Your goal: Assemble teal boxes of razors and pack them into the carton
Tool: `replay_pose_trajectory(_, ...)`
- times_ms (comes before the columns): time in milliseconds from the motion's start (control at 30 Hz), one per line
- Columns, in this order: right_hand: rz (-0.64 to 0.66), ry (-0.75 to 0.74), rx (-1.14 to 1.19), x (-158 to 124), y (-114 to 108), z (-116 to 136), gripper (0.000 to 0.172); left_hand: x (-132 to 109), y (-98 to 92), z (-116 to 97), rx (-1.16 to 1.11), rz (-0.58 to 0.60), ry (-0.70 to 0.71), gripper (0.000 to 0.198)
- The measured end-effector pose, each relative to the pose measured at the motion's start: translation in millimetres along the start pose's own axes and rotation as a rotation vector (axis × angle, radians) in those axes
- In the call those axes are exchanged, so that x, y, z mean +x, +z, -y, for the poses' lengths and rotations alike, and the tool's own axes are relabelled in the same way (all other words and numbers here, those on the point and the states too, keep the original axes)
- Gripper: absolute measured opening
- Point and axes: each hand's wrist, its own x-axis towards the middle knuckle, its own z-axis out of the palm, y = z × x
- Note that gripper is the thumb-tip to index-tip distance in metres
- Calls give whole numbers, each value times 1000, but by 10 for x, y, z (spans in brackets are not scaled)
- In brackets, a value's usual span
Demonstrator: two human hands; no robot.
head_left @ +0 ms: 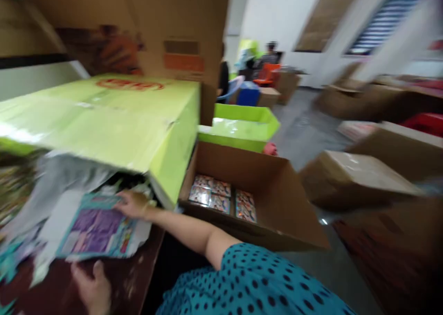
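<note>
My right hand (133,204) reaches left across my body in a teal dotted sleeve. Its fingers close on the top edge of a teal and purple printed packet (95,232). The packet lies on crumpled grey wrapping (62,181) on a dark brown table (138,273). My left hand (92,287) rests on the table just below the packet's lower edge, fingers apart and pointing up, holding nothing I can see. Motion blurs both hands.
A large lime-green carton (114,121) overhangs the wrapping. An open brown box (277,204) at right holds several printed packs (223,197). More cardboard boxes (353,176) stand on the grey floor at right. People sit at the far back (270,56).
</note>
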Motion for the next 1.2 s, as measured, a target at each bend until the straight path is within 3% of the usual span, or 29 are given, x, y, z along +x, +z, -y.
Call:
replay_pose_trajectory(33,49,-38,42,-203,21,8,34,-151,-119,-10,-77,-116,-91,78)
replay_pose_trajectory(100,131,-149,232,-641,129,40,44,-436,-276,-56,-385,-165,-287,69)
replay_pose_trajectory(133,167,-204,311,-861,200,65,54,-547,-328,-72,-519,-244,-365,69)
replay_pose_trajectory(233,274,-240,421,-1431,408,167,68,-758,-497,-36,-681,-435,-408,72)
replay_pose_trajectory(333,429,-289,445,-1741,592,264,49,-953,-743,28,-698,-490,-340,71)
replay_pose_trajectory(433,552,-360,491,-1761,747,343,48,-1188,-995,26,-564,-523,-250,61)
replay_pose_trajectory(533,431,-449,541,-1658,856,436,62,-1420,-1173,13,-441,-450,-295,56)
replay_pose_trajectory(633,352,-516,505,-1659,993,536,48,-1653,-1277,37,-413,-351,-362,63)
replay_pose_trajectory(733,510,-476,511,-1822,1177,609,38,-1873,-1380,66,-368,-558,-237,71)
replay_pose_trajectory(833,591,-441,546,-2010,1302,660,34,-2040,-1474,76,-327,-702,-142,59)
replay_pose_trajectory(933,631,-534,514,-2080,1309,709,37,-2130,-1490,67,-437,-756,-196,48)
replay_pose_trajectory(1033,690,-629,538,-2060,1283,777,43,-2126,-1506,12,-712,-787,-238,43)
replay_pose_trajectory(1200,586,-501,730,-2136,1455,897,36,-2020,-1834,-127,-1012,-531,-507,38)
